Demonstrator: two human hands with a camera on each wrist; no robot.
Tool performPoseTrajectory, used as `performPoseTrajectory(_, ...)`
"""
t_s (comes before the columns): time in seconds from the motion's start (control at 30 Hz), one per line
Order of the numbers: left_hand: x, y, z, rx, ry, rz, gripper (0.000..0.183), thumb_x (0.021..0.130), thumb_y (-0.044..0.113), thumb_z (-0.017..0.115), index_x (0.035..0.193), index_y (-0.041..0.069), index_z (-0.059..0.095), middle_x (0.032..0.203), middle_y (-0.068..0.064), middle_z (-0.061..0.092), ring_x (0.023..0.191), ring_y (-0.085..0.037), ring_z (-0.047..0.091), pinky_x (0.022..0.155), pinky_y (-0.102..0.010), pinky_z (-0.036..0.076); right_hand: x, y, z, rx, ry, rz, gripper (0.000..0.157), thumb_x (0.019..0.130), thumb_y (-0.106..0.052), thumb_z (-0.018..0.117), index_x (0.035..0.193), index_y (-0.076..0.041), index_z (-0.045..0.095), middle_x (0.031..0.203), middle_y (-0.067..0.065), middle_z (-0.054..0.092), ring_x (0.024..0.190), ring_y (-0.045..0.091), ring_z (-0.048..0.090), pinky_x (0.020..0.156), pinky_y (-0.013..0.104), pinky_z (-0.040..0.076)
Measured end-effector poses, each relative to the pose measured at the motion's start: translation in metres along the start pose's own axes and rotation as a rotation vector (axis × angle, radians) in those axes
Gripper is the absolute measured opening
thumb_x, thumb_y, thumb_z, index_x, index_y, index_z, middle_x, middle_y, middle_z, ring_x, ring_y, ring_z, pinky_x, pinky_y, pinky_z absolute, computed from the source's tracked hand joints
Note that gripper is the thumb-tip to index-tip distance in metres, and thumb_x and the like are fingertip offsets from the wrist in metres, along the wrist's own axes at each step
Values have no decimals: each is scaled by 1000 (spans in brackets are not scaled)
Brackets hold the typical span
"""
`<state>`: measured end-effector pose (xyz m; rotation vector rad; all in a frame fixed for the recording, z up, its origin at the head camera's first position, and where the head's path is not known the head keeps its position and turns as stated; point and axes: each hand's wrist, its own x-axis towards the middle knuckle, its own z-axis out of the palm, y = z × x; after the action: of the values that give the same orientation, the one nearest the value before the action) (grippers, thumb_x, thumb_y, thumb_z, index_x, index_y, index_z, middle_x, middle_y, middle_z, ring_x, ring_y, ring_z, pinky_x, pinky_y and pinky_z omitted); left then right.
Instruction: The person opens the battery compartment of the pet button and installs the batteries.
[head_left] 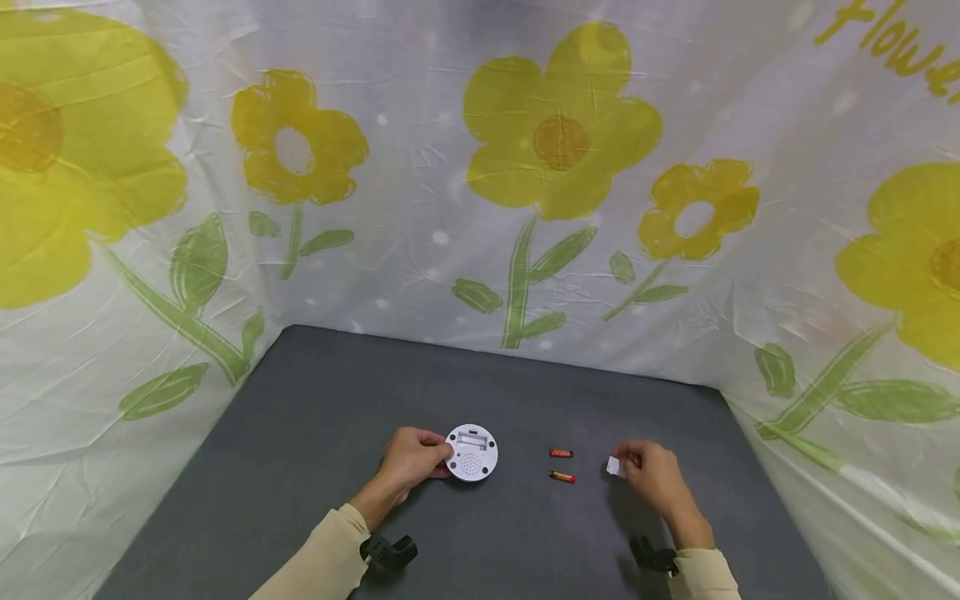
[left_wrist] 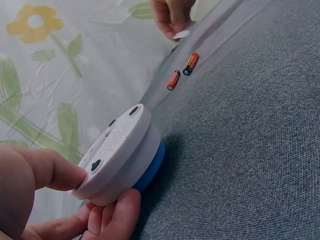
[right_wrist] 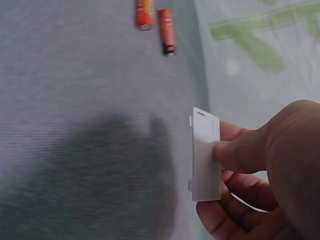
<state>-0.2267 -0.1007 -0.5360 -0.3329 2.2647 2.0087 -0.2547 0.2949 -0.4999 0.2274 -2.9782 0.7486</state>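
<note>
My left hand [head_left: 412, 457] grips the edge of a round white device [head_left: 472, 462] with thumb and fingers. Its face with speaker holes, dark feet and an uncovered battery compartment [head_left: 472, 442] points up, and the left wrist view shows a blue part [left_wrist: 152, 167] on its underside. Between thumb and fingers, my right hand [head_left: 654, 477] pinches a small white battery cover [right_wrist: 205, 160] with two little tabs along one edge. Two red-orange batteries, one farther back [head_left: 561, 453] and one nearer [head_left: 562, 477], lie on the table between the hands.
The dark grey table [head_left: 337, 375] is enclosed at the back and sides by a white curtain [head_left: 405, 250] printed with yellow flowers. Each wrist wears a black strap, one on the left [head_left: 388, 552] and one on the right [head_left: 652, 556].
</note>
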Motion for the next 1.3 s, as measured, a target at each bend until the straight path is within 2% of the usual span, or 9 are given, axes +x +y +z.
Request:
performPoseTrajectory(0.13,-1,1,0,3,3,-4,30,88,1,72,115,-13,75,101,-19,78,78,-21,78,68,-33,68,-2,7,12,0,4,-13,19,93,2,66,95,-9,81,75,-3,60,69,13,49,62,28,40)
performPoseTrajectory(0.37,-2,2,-1,17,2,-14,29,90,2,74,115,-11,76,104,-19,78,82,-22,79,71,-34,68,-5,10,27,-55,51,-70,13,89,2,72,91,-9,79,80,0,68,74,14,58,67,35,50)
performPoseTrajectory(0.53,-3,2,0,17,3,-13,27,91,2,74,114,-10,76,104,-19,78,83,-22,79,71,-33,68,-4,5,30,-120,129,-109,11,86,1,74,94,-7,77,85,4,67,80,21,60,72,45,52)
performPoseTrajectory(0.7,-3,2,-1,17,5,-16,26,91,3,74,114,-10,76,104,-19,78,83,-21,78,71,-33,68,0,-9,30,-127,182,-184,17,86,4,76,99,-5,80,92,8,70,87,27,65,78,51,56)
performPoseTrajectory(1.0,-3,0,0,6,3,-10,27,91,3,75,114,-10,76,104,-19,78,83,-22,79,72,-34,68,11,-32,34,-108,171,-308,22,83,7,81,102,-5,81,97,10,74,91,29,71,80,51,62)
performPoseTrajectory(1.3,-4,2,0,7,11,-12,25,90,2,75,112,-10,76,102,-18,78,82,-21,78,71,-34,68,19,-39,51,-113,127,-365,24,82,6,86,102,-5,80,98,7,75,92,27,73,80,47,63)
